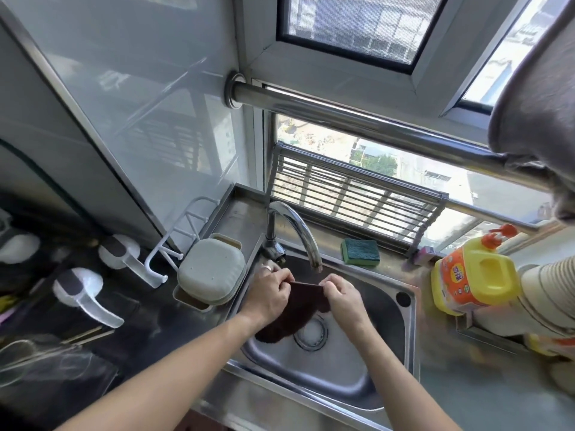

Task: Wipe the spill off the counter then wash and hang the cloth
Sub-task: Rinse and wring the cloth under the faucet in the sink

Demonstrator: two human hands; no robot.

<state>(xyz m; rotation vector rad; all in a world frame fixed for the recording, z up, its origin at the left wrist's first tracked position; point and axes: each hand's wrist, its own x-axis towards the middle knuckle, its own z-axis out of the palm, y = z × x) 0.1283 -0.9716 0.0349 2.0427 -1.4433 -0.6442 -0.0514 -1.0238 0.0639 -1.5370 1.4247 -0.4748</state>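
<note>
- The left hand (271, 289) and the right hand (341, 293) each pinched an upper corner of a dark brown cloth (294, 312), fingers curled round its top edge.
- The cloth was stretched between the hands and hung down into the stainless steel sink (404, 325), just under the curved chrome tap (298, 227) and above the round drain (311, 332).
- A green and yellow sponge (360, 251) lay on the ledge behind the sink.
- A yellow detergent bottle with an orange label (473, 276) stood to the right.
- A pale lidded box (211, 270) sat to the left.
</note>
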